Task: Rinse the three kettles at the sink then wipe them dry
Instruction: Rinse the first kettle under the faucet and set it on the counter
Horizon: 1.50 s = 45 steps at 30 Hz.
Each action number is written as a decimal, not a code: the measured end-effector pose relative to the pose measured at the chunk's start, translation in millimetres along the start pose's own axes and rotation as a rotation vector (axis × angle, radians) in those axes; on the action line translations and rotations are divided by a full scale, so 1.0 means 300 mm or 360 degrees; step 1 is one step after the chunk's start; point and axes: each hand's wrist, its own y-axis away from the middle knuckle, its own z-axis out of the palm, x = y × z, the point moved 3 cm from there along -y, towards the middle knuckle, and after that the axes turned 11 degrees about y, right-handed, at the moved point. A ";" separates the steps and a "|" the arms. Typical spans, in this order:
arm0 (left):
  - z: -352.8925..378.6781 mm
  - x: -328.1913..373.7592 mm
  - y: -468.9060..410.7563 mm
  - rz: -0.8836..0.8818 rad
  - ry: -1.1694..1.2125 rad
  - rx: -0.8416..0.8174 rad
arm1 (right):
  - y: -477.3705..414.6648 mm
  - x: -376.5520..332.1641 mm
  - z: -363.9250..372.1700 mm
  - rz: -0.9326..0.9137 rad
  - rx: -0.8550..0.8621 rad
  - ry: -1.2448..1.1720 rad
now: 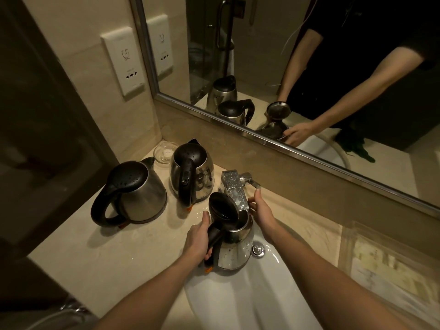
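Note:
My left hand [198, 241] grips the black handle of a steel kettle [234, 252] held upright over the white sink [250, 298]. Its black lid [223, 209] stands open right under the chrome tap spout [234, 191]. My right hand [260, 210] is beside the spout, fingers reaching up to the tap lever [253, 183]; whether it grasps the lever is unclear. Two more steel kettles with shut black lids stand on the counter to the left: a matte one [138, 194] and a shiny one [192, 172], both with water drops on their lids.
A small glass dish [164, 152] sits in the back corner of the beige stone counter [107, 256]. A mirror [309, 67] runs along the back wall, with a wall socket plate [123, 60] to its left. A chrome drain plug [258, 250] sits in the sink.

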 end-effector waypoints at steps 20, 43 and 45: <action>0.006 0.020 -0.012 -0.0275 0.0175 0.0053 | -0.013 0.011 0.005 -0.0068 0.0126 0.0024; 0.001 0.024 -0.023 -0.0260 0.0188 -0.0006 | -0.008 -0.003 0.004 -0.0104 0.0088 -0.0023; 0.002 0.026 -0.022 -0.0269 0.0169 -0.0015 | 0.001 -0.008 0.006 -0.0112 0.0082 -0.0040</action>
